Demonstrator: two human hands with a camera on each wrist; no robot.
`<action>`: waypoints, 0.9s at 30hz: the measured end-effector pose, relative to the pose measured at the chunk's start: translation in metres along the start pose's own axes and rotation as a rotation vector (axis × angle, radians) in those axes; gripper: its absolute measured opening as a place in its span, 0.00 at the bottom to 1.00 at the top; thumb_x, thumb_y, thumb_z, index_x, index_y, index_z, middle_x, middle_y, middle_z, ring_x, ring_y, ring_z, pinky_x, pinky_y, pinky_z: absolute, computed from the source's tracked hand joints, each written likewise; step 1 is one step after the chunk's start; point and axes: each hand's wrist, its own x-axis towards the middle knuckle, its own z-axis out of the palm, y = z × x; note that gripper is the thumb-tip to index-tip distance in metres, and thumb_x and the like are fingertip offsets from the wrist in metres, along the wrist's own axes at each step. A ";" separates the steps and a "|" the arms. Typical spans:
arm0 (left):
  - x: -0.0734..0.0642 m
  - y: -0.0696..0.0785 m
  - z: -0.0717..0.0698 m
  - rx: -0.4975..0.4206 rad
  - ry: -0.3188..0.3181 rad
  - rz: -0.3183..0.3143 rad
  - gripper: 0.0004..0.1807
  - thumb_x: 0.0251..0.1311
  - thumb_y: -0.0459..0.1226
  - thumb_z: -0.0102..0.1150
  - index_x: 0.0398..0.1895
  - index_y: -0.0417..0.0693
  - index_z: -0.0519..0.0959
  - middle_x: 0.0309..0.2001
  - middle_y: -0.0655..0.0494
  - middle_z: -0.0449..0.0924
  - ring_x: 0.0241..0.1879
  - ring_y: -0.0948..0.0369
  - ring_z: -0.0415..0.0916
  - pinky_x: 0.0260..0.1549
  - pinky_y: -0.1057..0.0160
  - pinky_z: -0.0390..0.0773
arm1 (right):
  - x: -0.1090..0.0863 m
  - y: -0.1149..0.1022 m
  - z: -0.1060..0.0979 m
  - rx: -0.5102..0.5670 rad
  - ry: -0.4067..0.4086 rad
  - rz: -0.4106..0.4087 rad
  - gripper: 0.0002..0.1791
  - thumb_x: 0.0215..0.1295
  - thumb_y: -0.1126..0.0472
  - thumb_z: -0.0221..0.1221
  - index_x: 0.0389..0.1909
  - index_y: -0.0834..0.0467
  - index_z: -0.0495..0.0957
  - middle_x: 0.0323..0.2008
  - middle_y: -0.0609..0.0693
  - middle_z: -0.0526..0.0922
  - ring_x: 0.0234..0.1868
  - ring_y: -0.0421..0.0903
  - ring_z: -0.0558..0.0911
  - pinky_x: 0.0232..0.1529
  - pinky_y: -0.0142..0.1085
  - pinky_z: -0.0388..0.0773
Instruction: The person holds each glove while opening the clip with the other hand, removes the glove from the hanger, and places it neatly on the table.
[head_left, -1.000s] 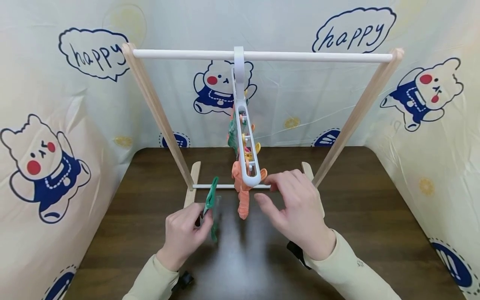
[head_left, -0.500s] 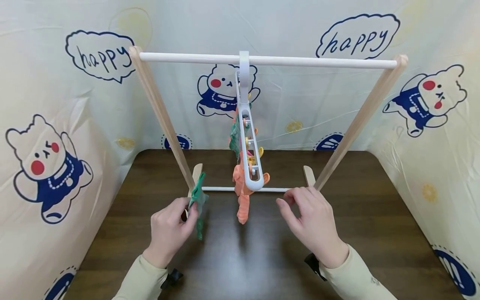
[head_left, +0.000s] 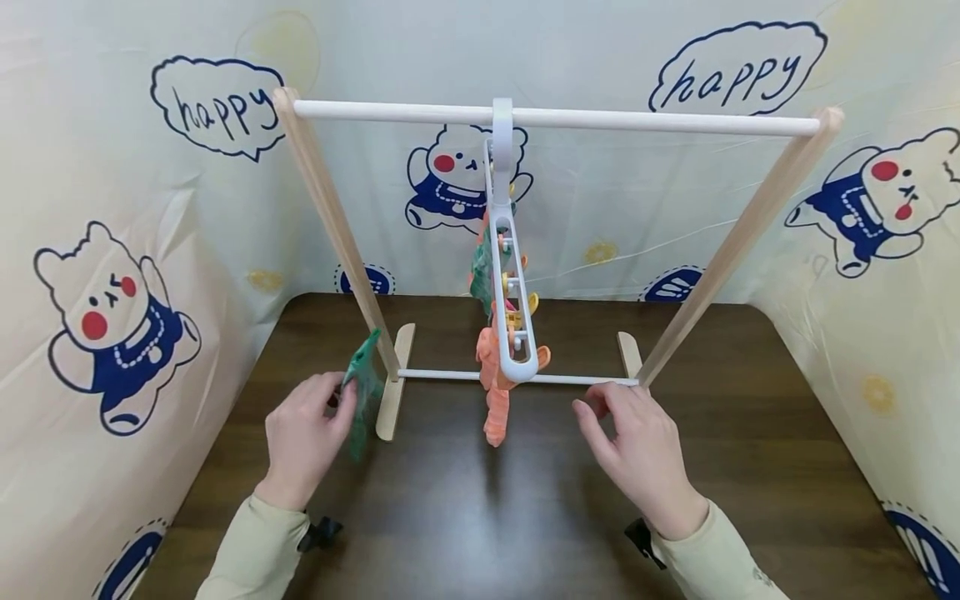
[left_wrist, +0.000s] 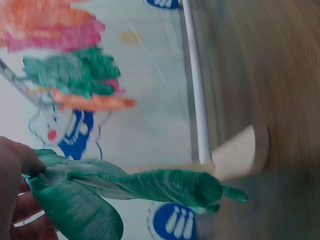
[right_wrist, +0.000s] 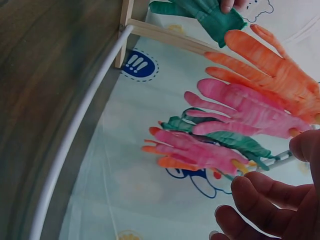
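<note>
One green glove (head_left: 366, 393) (rubbery, perhaps) hangs from the left grip (head_left: 303, 433).

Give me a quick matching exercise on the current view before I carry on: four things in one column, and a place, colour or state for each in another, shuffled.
Column one:
1. Left hand
2. Right hand
3. Hanger
4. Front hanging glove

Column two:
A. Orange
B. Hooked over the white top bar
C. Pinches a green glove
D. Holds nothing

Right pairs: 1-C, 2-D, 3-B, 4-A
</note>
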 end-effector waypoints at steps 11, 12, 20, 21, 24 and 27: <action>0.008 -0.050 0.004 0.132 0.048 -0.130 0.07 0.65 0.34 0.65 0.38 0.39 0.88 0.34 0.42 0.85 0.31 0.42 0.75 0.16 0.40 0.71 | -0.006 0.008 0.005 -0.029 -0.023 0.042 0.08 0.67 0.54 0.65 0.37 0.54 0.81 0.27 0.45 0.79 0.31 0.44 0.77 0.29 0.43 0.75; 0.009 -0.054 0.005 0.137 0.041 -0.145 0.07 0.66 0.34 0.65 0.39 0.38 0.88 0.35 0.41 0.85 0.32 0.41 0.75 0.18 0.39 0.72 | -0.007 0.008 0.005 -0.031 -0.025 0.044 0.08 0.67 0.53 0.65 0.37 0.54 0.80 0.27 0.45 0.79 0.31 0.44 0.76 0.29 0.43 0.75; 0.010 -0.086 0.008 0.174 0.002 -0.253 0.08 0.67 0.33 0.66 0.43 0.37 0.87 0.39 0.38 0.82 0.37 0.39 0.75 0.25 0.35 0.73 | -0.012 0.011 0.006 -0.040 -0.033 0.059 0.08 0.67 0.54 0.65 0.35 0.53 0.79 0.28 0.45 0.80 0.31 0.44 0.75 0.28 0.43 0.75; 0.009 -0.088 0.009 0.175 0.002 -0.256 0.08 0.66 0.33 0.66 0.43 0.37 0.87 0.39 0.38 0.81 0.38 0.39 0.75 0.26 0.35 0.73 | -0.012 0.012 0.006 -0.039 -0.032 0.060 0.08 0.67 0.54 0.65 0.35 0.53 0.79 0.28 0.45 0.80 0.31 0.44 0.75 0.28 0.43 0.75; 0.006 -0.090 0.012 0.171 -0.046 -0.267 0.07 0.66 0.32 0.65 0.43 0.37 0.87 0.39 0.39 0.81 0.38 0.38 0.76 0.26 0.33 0.74 | -0.012 0.012 0.006 -0.034 -0.030 0.066 0.07 0.67 0.54 0.65 0.35 0.53 0.79 0.28 0.46 0.80 0.31 0.44 0.76 0.28 0.44 0.76; -0.001 -0.089 0.017 0.176 -0.174 -0.287 0.06 0.66 0.31 0.65 0.43 0.38 0.86 0.39 0.39 0.81 0.37 0.37 0.77 0.24 0.32 0.74 | -0.013 0.012 0.006 -0.032 -0.033 0.073 0.07 0.67 0.54 0.65 0.35 0.53 0.79 0.28 0.46 0.81 0.31 0.44 0.77 0.28 0.45 0.76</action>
